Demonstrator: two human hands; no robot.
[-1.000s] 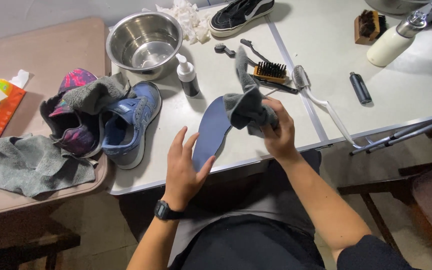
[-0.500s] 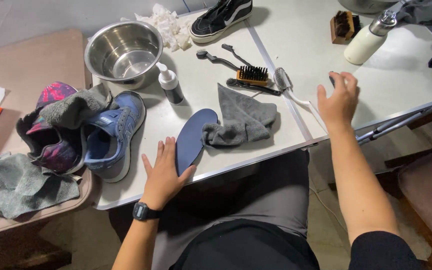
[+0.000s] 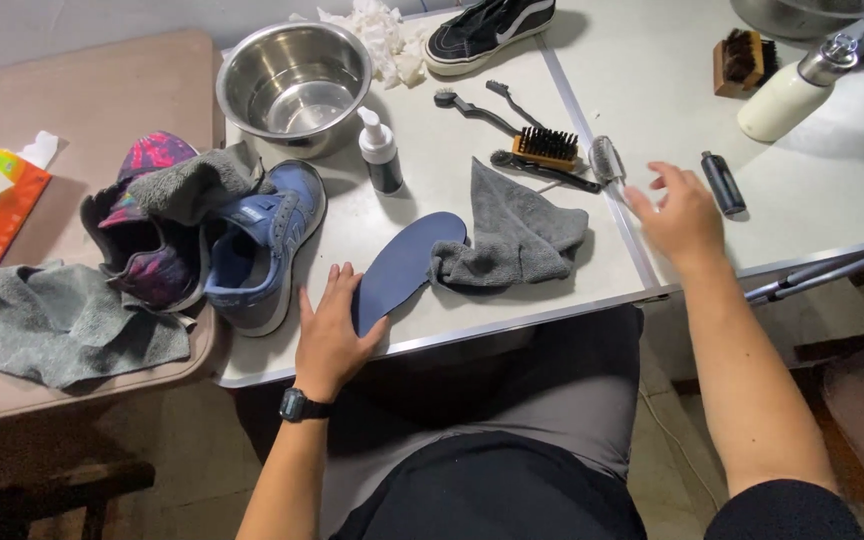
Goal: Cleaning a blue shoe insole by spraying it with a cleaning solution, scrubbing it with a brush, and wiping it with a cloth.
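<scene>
My left hand [image 3: 330, 335] rests flat on the near end of a dark blue insole [image 3: 407, 265] that lies on the white table [image 3: 432, 200]. A crumpled grey cloth [image 3: 514, 232] lies against the insole's far end. My right hand [image 3: 680, 212] hovers open and empty over the table's right side, between a silver-headed brush [image 3: 606, 158] and a small black tube [image 3: 723, 182]. A wooden brush with black bristles [image 3: 545, 147] lies just beyond the cloth.
A blue shoe [image 3: 264, 245] and a purple shoe [image 3: 147, 235] with a grey rag on them sit at left. A steel bowl [image 3: 293, 82], a small pump bottle [image 3: 381, 152], a black sneaker [image 3: 487, 30], a white bottle [image 3: 787, 95] and another brush [image 3: 737, 57] stand farther back.
My right hand let go of the grey cloth, reached right toward the black tube, and has drawn back a little. The insole and cloth now lie on the table under my left hand.
</scene>
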